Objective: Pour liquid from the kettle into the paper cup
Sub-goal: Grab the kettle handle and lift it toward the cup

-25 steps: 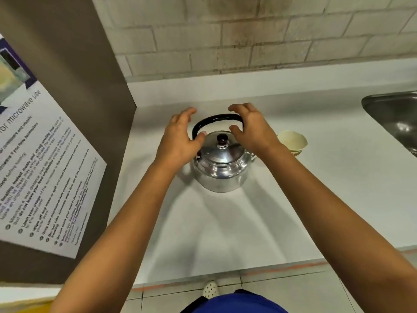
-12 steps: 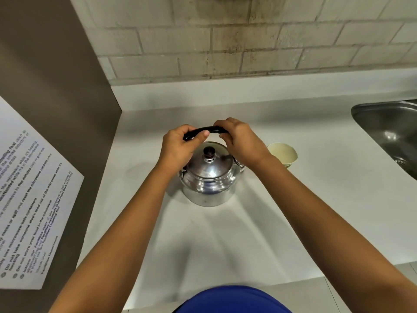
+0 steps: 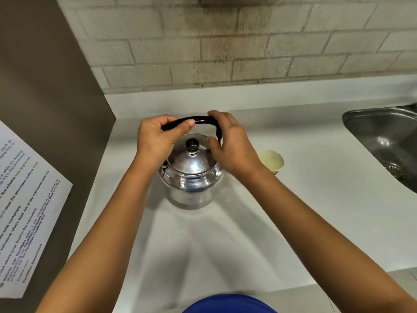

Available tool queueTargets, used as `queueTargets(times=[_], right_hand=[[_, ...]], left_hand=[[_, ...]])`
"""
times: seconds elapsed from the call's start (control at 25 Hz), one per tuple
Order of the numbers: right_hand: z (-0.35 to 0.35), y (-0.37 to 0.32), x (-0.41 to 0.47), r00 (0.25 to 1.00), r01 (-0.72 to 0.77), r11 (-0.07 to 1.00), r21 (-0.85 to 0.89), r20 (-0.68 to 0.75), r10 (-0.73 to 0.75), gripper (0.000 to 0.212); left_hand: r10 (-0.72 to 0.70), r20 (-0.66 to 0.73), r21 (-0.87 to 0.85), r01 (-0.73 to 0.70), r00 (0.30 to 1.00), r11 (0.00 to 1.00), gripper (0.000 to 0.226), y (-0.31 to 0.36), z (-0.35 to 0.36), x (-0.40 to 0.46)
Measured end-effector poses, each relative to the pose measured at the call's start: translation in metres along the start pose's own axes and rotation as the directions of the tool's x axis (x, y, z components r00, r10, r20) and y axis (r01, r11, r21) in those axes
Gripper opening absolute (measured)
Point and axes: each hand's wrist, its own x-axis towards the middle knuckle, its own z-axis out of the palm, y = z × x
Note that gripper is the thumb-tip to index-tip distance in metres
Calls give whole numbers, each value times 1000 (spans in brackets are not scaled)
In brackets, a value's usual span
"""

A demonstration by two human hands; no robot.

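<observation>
A shiny metal kettle [image 3: 191, 177] with a black lid knob stands on the white counter [image 3: 316, 199], its black handle [image 3: 200, 119] arched upright over the lid. My left hand [image 3: 158, 138] is wrapped around the left part of the handle. My right hand [image 3: 232, 143] holds the right end of the handle, fingers curled over it. A pale paper cup [image 3: 272, 160] sits upright on the counter just right of the kettle, partly hidden behind my right wrist. The kettle's spout is hidden.
A steel sink [image 3: 388, 143] is sunk into the counter at the far right. A brown panel [image 3: 45, 109] with a printed notice [image 3: 24, 211] walls off the left side. A brick wall [image 3: 225, 41] runs along the back.
Both hands went from hovering beside the handle to closing on it. The handle now stands more upright above the lid, and the camera has moved closer.
</observation>
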Motion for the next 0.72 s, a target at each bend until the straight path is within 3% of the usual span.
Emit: queueTargets(times=[0.2, 0.32, 0.52, 0.72], right_hand=[[14, 15, -55, 983, -149, 988, 51, -100, 153, 67], [21, 28, -80, 966, -243, 950, 194, -45, 256, 67], [25, 40, -89, 962, -257, 901, 349, 3, 273, 70], [24, 48, -90, 938, -317, 765, 561, 65, 342, 66]], left_hand=[[35, -20, -16, -35, 999, 999, 12, 14, 5, 0], [40, -12, -2, -40, 999, 999, 12, 20, 13, 0], [52, 3, 19, -52, 999, 998, 11, 23, 25, 2], [78, 71, 76, -84, 994, 994, 10, 30, 40, 3]])
